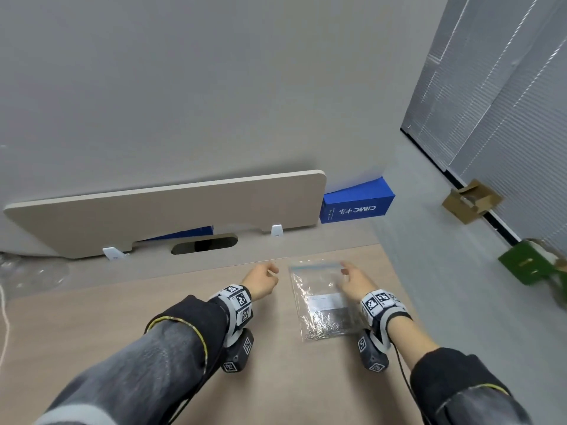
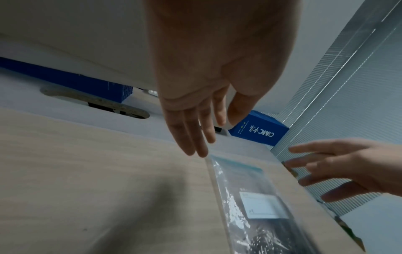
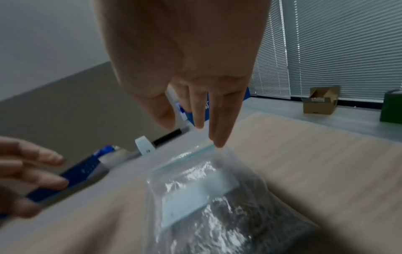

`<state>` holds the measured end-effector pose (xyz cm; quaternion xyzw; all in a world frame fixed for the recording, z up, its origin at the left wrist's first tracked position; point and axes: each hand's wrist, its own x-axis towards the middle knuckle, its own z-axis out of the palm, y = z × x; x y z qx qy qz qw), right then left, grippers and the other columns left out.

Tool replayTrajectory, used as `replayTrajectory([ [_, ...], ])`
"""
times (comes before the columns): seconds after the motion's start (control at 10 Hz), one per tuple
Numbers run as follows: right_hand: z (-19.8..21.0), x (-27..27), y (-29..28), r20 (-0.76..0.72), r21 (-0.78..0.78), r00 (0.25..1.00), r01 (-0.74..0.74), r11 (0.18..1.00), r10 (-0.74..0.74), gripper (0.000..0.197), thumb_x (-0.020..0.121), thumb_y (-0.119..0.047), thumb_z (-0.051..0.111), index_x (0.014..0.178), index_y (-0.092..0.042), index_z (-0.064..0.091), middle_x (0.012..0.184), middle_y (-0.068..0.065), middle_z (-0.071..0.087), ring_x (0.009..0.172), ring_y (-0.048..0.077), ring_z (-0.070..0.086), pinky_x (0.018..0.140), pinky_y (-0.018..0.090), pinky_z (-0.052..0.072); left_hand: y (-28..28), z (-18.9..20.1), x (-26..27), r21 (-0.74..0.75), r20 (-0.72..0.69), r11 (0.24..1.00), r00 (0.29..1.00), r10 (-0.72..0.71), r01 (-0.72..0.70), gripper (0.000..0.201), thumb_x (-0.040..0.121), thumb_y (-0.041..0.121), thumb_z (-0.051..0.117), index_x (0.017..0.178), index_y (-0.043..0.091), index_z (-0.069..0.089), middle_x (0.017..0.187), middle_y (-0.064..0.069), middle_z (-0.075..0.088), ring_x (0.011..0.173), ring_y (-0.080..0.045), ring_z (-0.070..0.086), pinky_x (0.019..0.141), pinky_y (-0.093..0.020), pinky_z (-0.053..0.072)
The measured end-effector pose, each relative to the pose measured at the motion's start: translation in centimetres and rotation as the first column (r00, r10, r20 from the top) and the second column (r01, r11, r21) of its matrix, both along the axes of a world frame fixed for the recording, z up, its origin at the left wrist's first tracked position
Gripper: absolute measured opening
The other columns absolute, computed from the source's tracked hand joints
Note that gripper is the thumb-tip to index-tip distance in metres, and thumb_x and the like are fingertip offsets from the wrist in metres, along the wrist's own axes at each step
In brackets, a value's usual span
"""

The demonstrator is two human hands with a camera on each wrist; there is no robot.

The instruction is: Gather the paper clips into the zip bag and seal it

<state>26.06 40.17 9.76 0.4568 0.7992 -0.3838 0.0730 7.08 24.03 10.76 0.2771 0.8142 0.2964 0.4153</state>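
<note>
A clear zip bag (image 1: 322, 299) lies flat on the wooden table (image 1: 122, 317), its blue zip strip (image 1: 316, 266) at the far end. A heap of silver paper clips (image 1: 328, 325) fills its near end, below a white label (image 1: 326, 302). My left hand (image 1: 264, 279) hovers just left of the bag's far left corner, fingers (image 2: 191, 137) straight and holding nothing. My right hand (image 1: 352, 277) hangs over the far right corner, fingers (image 3: 219, 123) straight above the zip strip (image 3: 191, 156). Whether the zip is closed is unclear.
A beige board (image 1: 165, 210) leans against the wall behind the table, with a cable slot (image 1: 204, 245) below it. A blue box (image 1: 357, 204) stands at the back right. On the floor to the right are a cardboard box (image 1: 469, 200) and a green box (image 1: 527, 265).
</note>
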Motion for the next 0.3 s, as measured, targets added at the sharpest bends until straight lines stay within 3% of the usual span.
replayTrajectory([
  [0.2, -2.7, -0.2, -3.7, 0.299, -0.073, 0.913, -0.269, 0.96, 0.279, 0.051, 0.089, -0.021, 0.054, 0.138, -0.017, 0.04, 0.137, 0.009, 0.053, 0.118, 0.026, 0.055, 0.1, 0.037, 0.045, -1.4, -1.5, 0.3, -0.071, 0.021, 0.996, 0.999, -0.045, 0.046, 0.019, 0.086, 0.006, 0.042, 0.098, 0.017, 0.052, 0.078, 0.0, 0.053, 0.057, -0.016, 0.055, 0.047, -0.02, 0.038],
  [0.3, -2.6, -1.4, -3.6, 0.301, -0.062, 0.916, -0.258, 0.964, 0.265, 0.049, 0.088, -0.022, 0.052, 0.136, -0.018, 0.043, 0.135, 0.009, 0.055, 0.115, 0.026, 0.057, 0.098, 0.036, 0.047, -1.6, -1.2, -0.4, -0.057, 0.044, 0.998, 0.998, -0.038, 0.04, 0.022, 0.085, 0.005, 0.039, 0.096, 0.017, 0.054, 0.084, -0.002, 0.059, 0.059, -0.016, 0.057, 0.049, -0.021, 0.04],
])
